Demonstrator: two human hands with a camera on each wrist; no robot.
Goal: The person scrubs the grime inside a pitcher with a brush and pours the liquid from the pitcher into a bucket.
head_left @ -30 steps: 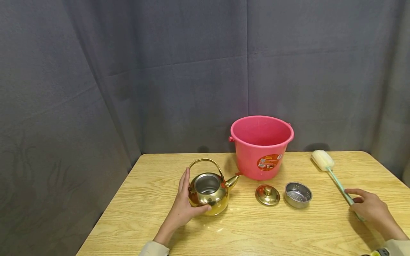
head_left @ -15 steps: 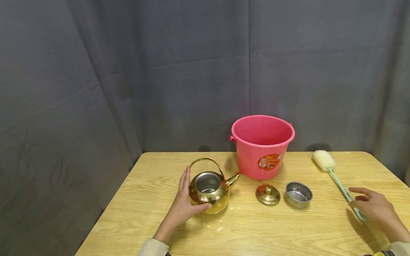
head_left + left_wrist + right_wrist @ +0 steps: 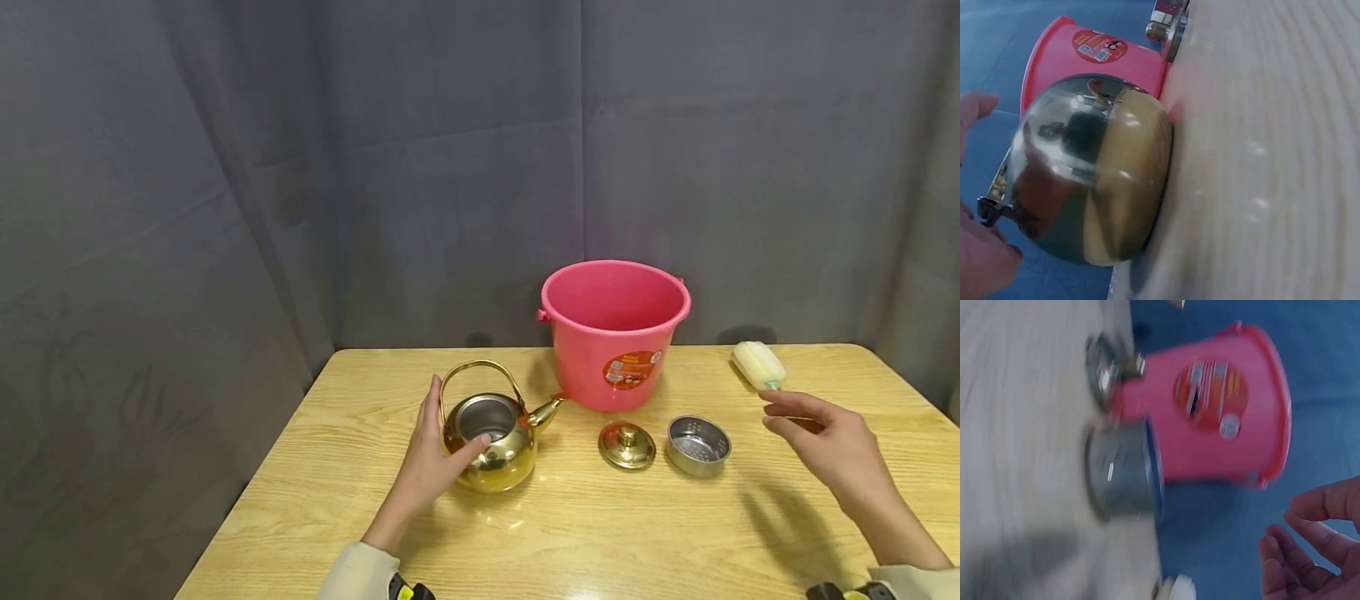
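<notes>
A gold metal teapot (image 3: pixel 501 467) stands lidless on the table in the head view, its arched handle up and spout toward the bucket. My left hand (image 3: pixel 426 467) is at its left side, thumb extended over the body near the opening and fingers extended beside the handle. In the left wrist view, finger and thumb show near the handle's hinge. My right hand (image 3: pixel 832 446) is raised over the right side of the table, fingers loosely bent and nothing in them. Beyond it lies a sponge brush (image 3: pixel 757 365), its handle hidden by the hand.
A pink bucket (image 3: pixel 611 367) stands at the back of the wooden table (image 3: pixel 570 533). In front of it lie a gold lid (image 3: pixel 627 446) and a round perforated metal strainer (image 3: pixel 698 457). A grey curtain (image 3: pixel 450 208) hangs behind.
My right hand has let go of the brush handle and moved up and left, away from it. My left thumb has shifted upward on the teapot toward its opening.
</notes>
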